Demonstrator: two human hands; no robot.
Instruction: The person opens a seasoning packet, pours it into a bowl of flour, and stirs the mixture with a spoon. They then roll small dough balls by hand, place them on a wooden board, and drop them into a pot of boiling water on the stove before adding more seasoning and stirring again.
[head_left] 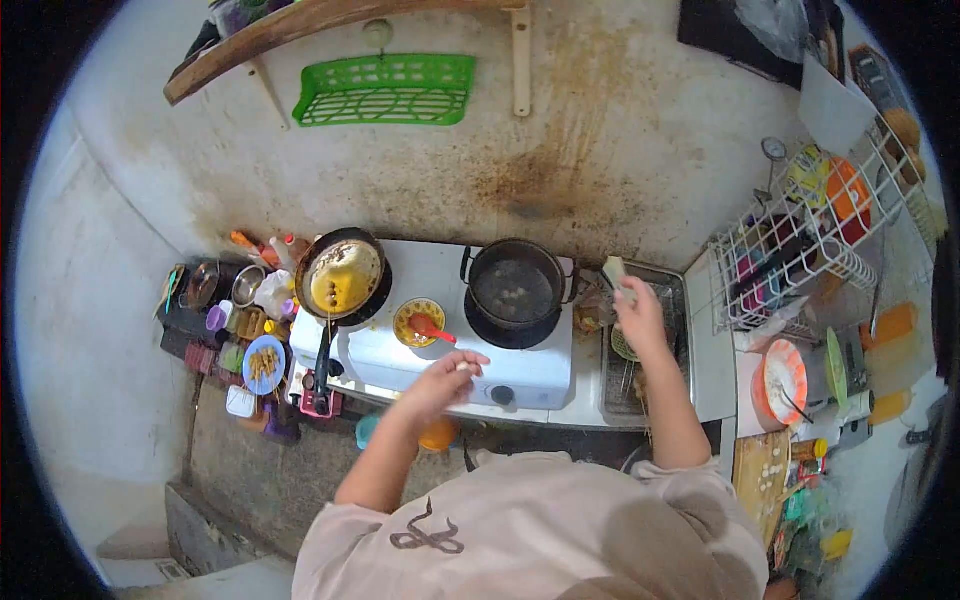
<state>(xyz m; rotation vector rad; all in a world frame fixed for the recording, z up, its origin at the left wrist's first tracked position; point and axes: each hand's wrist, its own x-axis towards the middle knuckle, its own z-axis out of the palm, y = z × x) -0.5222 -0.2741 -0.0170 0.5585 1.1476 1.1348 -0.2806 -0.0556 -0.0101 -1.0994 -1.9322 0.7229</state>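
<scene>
My left hand (448, 380) is closed over the stove's front edge, with a small white lump (463, 367) at its fingertips. Farther right, my right hand (638, 308) grips a pale, narrow thing (615, 271) beside the pot; its kind is not clear. A dark two-handled pot (516, 284) stands on the right burner, with a few pale lumps in its dark liquid. Left of it, a yellow patterned bowl (405, 318) holds a red spoon (434, 331). On the left burner sits a frying pan (343, 275) with golden contents.
The white stove (430, 372) adjoins a sink (652, 400) on the right. Past that are a white wire rack (800, 250), an orange-rimmed basin (762, 395) and a wooden board (748, 462) with small white pieces. A blue plate of food (277, 345) and jars crowd the left.
</scene>
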